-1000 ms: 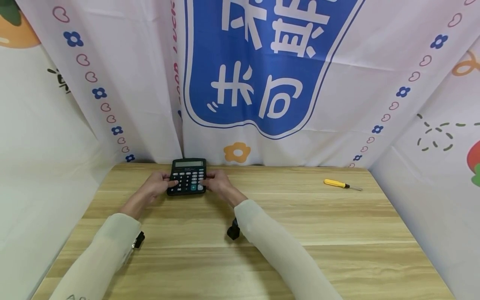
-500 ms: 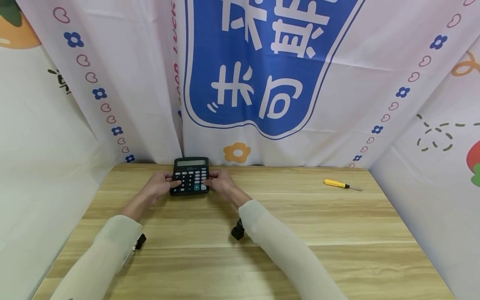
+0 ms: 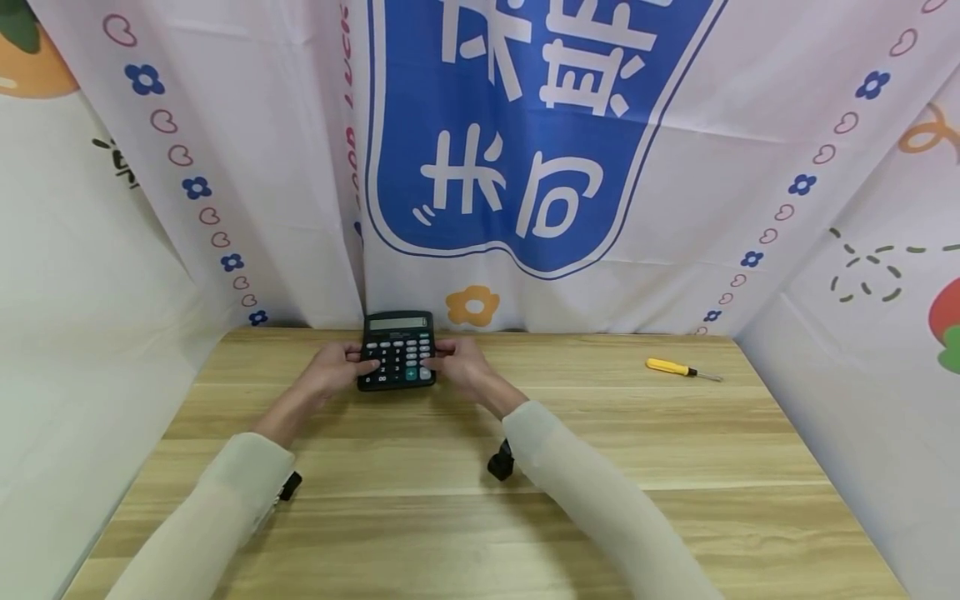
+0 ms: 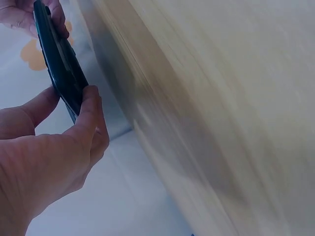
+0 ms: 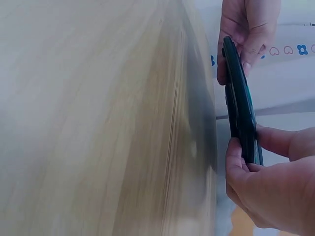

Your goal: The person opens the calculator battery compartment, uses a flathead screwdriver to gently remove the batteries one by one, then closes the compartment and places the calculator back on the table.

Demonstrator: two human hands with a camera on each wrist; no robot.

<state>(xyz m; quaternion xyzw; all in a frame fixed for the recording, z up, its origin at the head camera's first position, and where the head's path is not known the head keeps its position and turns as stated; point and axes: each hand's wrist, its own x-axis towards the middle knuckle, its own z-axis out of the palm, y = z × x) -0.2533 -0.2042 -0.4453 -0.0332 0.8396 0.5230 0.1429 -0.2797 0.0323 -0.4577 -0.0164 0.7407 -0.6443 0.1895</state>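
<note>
Both hands hold a black desk calculator (image 3: 397, 352) by its two sides, near the back edge of the table. Its keys and grey display face up toward the head camera. The left hand (image 3: 333, 367) pinches the left side, thumb on the front and fingers behind. On the opposite side, the right hand (image 3: 462, 367) grips in the same way. Seen edge-on in the left wrist view, the calculator (image 4: 61, 59) is raised off the wooden surface. The right wrist view likewise shows the calculator (image 5: 241, 103) between thumb and fingers of each hand.
A screwdriver with a yellow handle (image 3: 670, 367) lies at the back right of the wooden table (image 3: 675, 467). A printed white cloth (image 3: 480, 283) hangs right behind the table's back edge. White printed side walls (image 3: 840, 367) flank it.
Both hands have carried the calculator a short way to the right along the back of the table. Their grip looks the same, and the screwdriver stays where it was.
</note>
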